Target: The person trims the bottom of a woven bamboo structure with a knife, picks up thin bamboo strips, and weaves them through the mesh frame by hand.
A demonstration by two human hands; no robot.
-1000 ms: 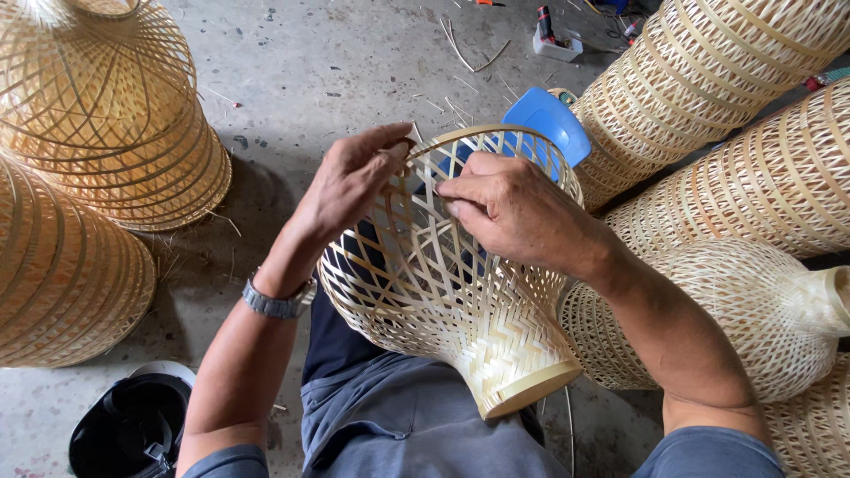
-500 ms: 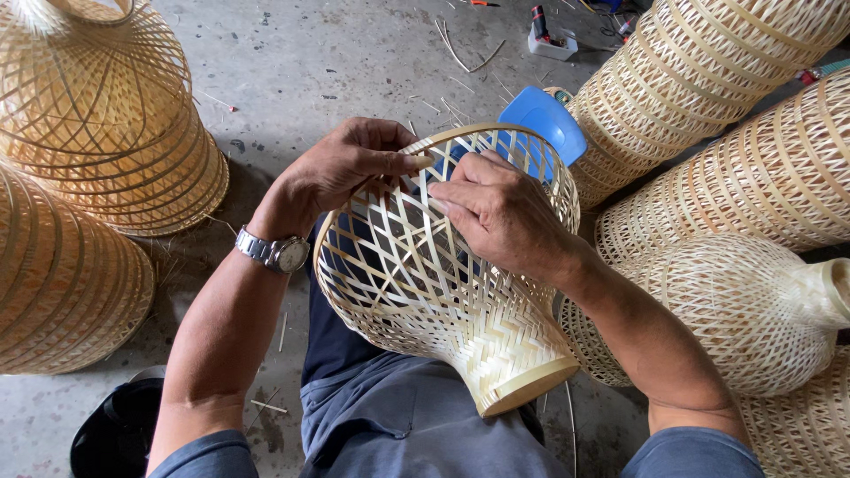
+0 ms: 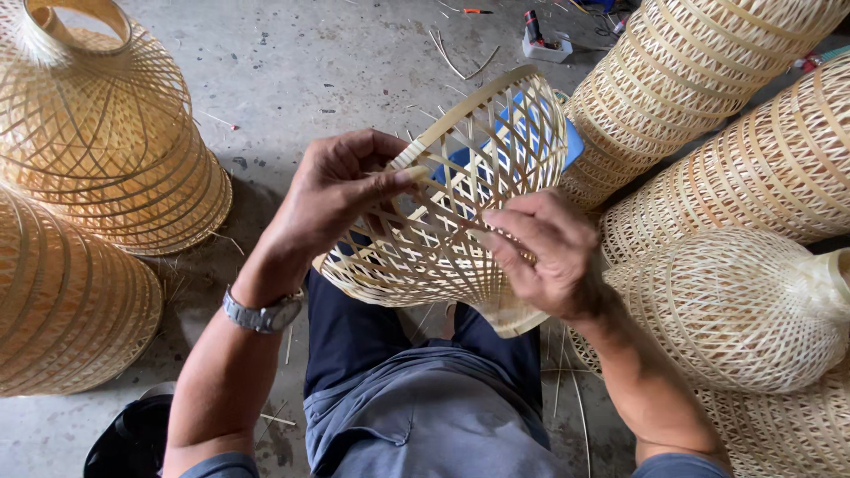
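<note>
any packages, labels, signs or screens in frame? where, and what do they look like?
No signs or screens in view.
Small white box: on the concrete floor at top centre, beside the stacked woven bamboo shades; low, rectangular, with a dark red-capped item standing in it. Any label on it is too small to tell.

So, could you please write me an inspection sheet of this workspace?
Surface: concrete floor, stained, with loose bamboo slivers.
Job's things: open-weave bamboo shade, tilted over the lap, wide rim away from the person.
Clutter: finished shades stacked left and right; blue stool behind the shade; small tools at the far edge; black object at lower left.
Grippers: left hand grips the shade near its rim; right hand presses its weave.
Cables: nothing seen.
Surroundings: wristwatch on the left wrist.
</note>
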